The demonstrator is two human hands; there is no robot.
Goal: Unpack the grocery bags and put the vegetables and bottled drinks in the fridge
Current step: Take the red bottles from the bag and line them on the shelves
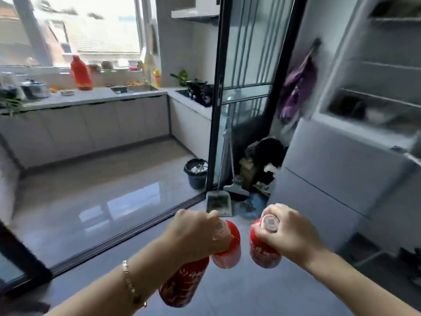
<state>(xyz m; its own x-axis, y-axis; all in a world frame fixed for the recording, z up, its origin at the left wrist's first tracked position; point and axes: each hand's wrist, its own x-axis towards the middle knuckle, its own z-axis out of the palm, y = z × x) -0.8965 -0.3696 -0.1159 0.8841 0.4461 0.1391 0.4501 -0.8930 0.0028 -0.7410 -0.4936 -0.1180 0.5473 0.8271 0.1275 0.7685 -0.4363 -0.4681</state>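
Note:
My left hand (196, 231) grips two red-labelled drink bottles by their necks: one (227, 249) hangs in front of the knuckles, the other (182, 283) slants down below the wrist. My right hand (289, 233) holds a third red-labelled bottle (264, 247) by its neck, with the pale cap showing between the fingers. All three bottles hang above the grey floor. The fridge (330, 174) stands at the right; its upper door is open and wire shelves (376, 99) show inside.
A sliding glass door frame (216, 110) divides the kitchen from this side. Broom and dustpan (219, 204) lean at the frame's foot beside a dark waste basket (197, 176). Purple cloth (296, 87) hangs on the wall. The kitchen counter (91, 96) carries a red bottle and clutter.

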